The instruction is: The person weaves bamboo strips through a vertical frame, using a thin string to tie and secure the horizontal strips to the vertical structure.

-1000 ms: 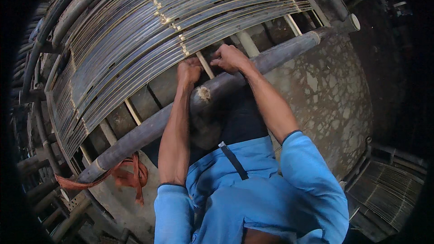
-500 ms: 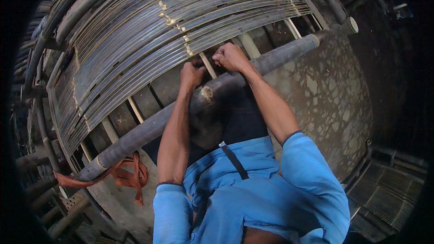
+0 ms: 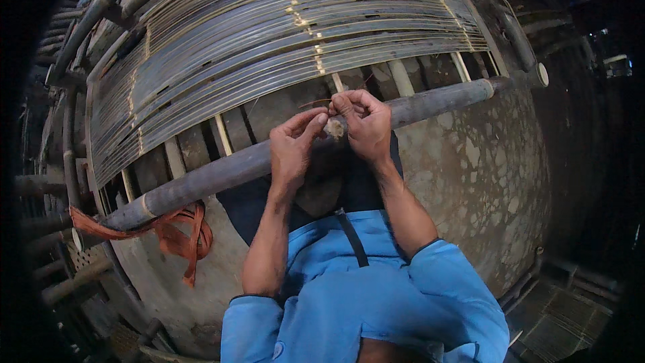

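My left hand (image 3: 293, 144) and my right hand (image 3: 366, 126) are close together over the thick bamboo pole (image 3: 232, 171), thumbs and forefingers pinched. A thin reddish-brown strand (image 3: 314, 102) runs from my right fingertips towards the left, above my left hand; its ends are hard to see. What my left fingertips pinch is too small to make out. Just beyond the hands lies the near edge of a slatted bamboo panel (image 3: 222, 74), its narrow strips bound across by rows of pale lashing (image 3: 295, 17). A pale crosspiece (image 3: 337, 82) reaches from the panel towards the pole.
Orange-red cloth strips (image 3: 185, 235) hang from the pole's left end. Bamboo rails (image 3: 87, 27) stand at the left, with another bamboo post (image 3: 500, 13) at the right. Mottled concrete floor (image 3: 470, 175) stretches to the right, where another slatted bamboo piece (image 3: 568, 316) lies.
Both hands have come back from the gap beyond the pole to above it and turned so the pinched fingers show. The thin strand is now visible. The view has shifted, moving the panel rightward.
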`<state>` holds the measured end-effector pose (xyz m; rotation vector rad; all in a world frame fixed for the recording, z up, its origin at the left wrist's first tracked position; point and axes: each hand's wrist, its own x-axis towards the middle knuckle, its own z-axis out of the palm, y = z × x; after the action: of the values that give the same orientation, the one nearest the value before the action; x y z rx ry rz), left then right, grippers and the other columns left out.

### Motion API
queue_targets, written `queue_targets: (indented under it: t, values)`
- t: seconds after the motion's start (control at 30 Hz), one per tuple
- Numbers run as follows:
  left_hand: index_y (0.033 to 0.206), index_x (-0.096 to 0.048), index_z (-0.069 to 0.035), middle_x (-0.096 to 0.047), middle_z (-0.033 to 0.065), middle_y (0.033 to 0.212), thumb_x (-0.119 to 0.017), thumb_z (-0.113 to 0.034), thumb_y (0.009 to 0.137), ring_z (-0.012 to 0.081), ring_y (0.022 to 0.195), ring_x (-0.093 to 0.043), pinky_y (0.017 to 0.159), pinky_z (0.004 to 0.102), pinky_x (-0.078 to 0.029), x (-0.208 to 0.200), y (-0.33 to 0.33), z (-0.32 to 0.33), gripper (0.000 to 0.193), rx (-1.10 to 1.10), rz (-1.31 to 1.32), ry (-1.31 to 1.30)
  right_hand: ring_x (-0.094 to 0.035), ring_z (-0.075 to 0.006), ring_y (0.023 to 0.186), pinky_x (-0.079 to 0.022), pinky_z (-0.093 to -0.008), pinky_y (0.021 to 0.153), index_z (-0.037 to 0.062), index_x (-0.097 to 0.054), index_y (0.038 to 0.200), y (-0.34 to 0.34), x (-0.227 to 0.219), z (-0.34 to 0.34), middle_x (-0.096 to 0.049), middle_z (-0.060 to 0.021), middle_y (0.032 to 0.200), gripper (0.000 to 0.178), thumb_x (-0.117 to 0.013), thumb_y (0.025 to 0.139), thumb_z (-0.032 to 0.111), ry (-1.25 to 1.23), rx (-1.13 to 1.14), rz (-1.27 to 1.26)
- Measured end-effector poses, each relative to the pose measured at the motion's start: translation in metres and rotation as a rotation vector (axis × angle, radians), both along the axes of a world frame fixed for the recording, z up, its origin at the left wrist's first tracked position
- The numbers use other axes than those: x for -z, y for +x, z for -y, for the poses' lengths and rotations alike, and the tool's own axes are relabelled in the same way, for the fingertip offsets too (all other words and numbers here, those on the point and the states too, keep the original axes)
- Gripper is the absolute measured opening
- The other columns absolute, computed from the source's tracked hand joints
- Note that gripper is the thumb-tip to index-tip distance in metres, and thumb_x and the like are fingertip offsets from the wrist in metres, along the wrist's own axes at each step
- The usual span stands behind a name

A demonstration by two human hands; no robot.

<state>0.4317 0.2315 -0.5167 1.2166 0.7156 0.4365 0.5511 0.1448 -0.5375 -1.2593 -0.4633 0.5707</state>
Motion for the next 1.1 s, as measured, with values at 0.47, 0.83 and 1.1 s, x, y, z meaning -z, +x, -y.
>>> queue_targets:
  t: [0.47,0.83,1.1]
  values:
    - [0.106,-0.075,-0.001,-0.072,0.0004,0.087,-0.071,-0.021,0.093,0.0005,0.055,-0.04,0.048,0.0194,-0.03,0.017,-0.005,-0.011,0.024,-0.122,0.168,-0.201,-0.067,-0.0118,0.08,-0.052,-0.0243,0.07,-0.0024,-0.074,0.102,-0.012,-0.038,0.027,-0.073,-0.0086,0.096,0.015,-0.069,0.092,0.007,-0.034,0.133,0.463]
    - [0.11,-0.072,0.0,-0.07,0.0014,0.089,-0.069,-0.023,0.095,-0.0008,0.054,-0.038,0.045,0.0163,-0.027,0.016,-0.011,-0.003,0.028,-0.074,0.227,-0.242,-0.071,-0.012,0.07,-0.054,-0.0256,0.061,0.001,-0.076,0.095,-0.024,-0.033,0.027,-0.075,-0.0092,0.08,0.013,-0.078,0.082,0.004,-0.226,-0.027,0.356]
    - [0.109,-0.075,-0.003,-0.069,-0.0015,0.088,-0.069,-0.026,0.095,-0.0014,0.052,-0.038,0.043,0.0182,-0.025,0.022,-0.02,-0.001,0.027,-0.056,0.192,-0.197,-0.071,-0.0126,0.072,-0.054,-0.0254,0.064,0.0017,-0.077,0.09,-0.024,-0.031,0.026,-0.075,-0.0085,0.082,0.011,-0.079,0.082,0.01,-0.358,-0.118,0.55]
